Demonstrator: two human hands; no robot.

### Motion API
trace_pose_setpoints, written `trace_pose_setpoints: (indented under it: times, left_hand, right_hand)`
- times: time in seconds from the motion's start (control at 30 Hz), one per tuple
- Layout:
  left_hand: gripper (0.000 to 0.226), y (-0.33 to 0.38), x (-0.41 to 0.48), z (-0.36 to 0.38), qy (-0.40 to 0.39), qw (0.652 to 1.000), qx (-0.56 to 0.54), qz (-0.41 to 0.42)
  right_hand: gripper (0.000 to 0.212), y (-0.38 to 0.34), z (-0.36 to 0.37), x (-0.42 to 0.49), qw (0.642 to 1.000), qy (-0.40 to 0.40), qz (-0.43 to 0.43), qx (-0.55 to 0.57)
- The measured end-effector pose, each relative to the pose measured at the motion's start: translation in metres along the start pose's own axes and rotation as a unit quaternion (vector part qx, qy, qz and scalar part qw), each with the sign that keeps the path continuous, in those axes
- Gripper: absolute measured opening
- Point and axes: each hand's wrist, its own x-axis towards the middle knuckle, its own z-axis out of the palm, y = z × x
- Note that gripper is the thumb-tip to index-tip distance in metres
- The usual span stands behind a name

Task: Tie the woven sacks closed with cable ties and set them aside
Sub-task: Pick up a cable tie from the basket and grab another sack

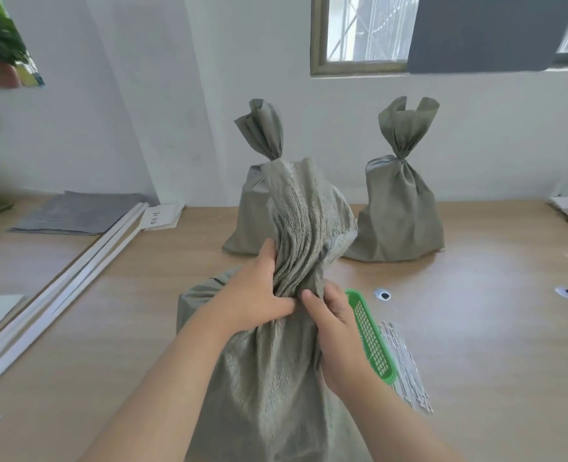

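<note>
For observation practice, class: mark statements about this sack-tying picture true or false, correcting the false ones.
1. The left hand and right hand both grip the gathered neck of the near sack. True.
2. The green basket lies left of that sack. False: it lies to its right.
3. A back-left sack and a back-right sack stand upright on the table. True.
4. The white cable ties lie far left. False: they lie right of the green basket.

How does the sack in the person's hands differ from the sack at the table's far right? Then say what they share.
The held sack has its neck only bunched, gripped by the left hand and right hand; the far right sack has its neck cinched, untouched. The held sack is nearest; the far right sack stands by the wall. Both are grey-green, woven, upright.
</note>
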Motion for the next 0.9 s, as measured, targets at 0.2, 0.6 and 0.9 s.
trace_pose_setpoints:
  times: [0.2, 0.6, 0.9]
  left_hand:
    - [0.065, -0.003, 0.003, 0.004, -0.017, 0.998, 0.039, 0.036]
    - [0.082, -0.013, -0.003, -0.002, -0.029, 0.999, -0.018, 0.024]
    - [0.098, -0.021, -0.006, -0.013, -0.044, 0.997, -0.054, 0.032]
  right_hand:
    - [0.074, -0.014, 0.007, 0.020, 0.995, -0.071, 0.037, 0.053]
    - [0.036, -0.042, 0.034, 0.040, 0.999, -0.034, -0.025, 0.031]
    - [0.037, -0.040, 0.058, 0.038, 0.993, -0.101, -0.057, 0.002]
